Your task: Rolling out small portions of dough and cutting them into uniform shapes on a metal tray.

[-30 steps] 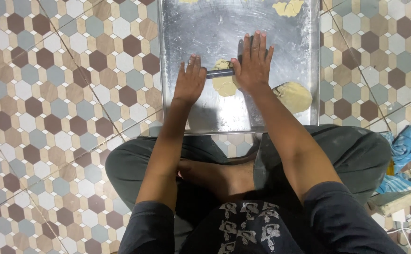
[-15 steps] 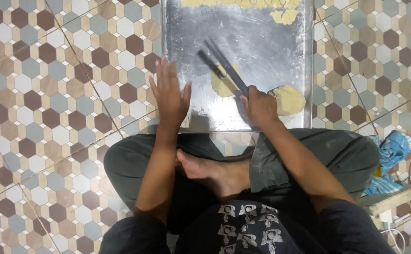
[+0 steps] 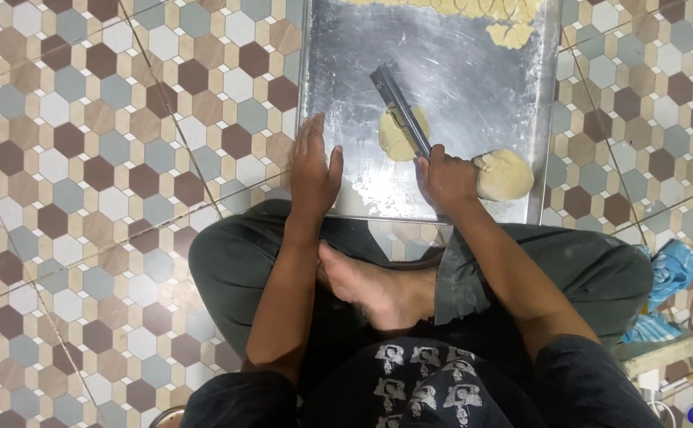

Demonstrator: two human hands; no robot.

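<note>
Head | right hand (image 3: 447,181) grips rod (image 3: 400,109) | dough (image 3: 398,135) beneath

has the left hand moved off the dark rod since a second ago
Yes. The left hand has left the dark rod and slid out to the metal tray's left edge; only the right hand holds it.

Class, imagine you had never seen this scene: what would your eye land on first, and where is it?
First the big metal tray on the hexagon-tiled floor, in front of a person sitting cross-legged. Their right hand grips a dark rod laid across a flattened dough piece; the left hand rests on the tray's near-left corner.
</note>
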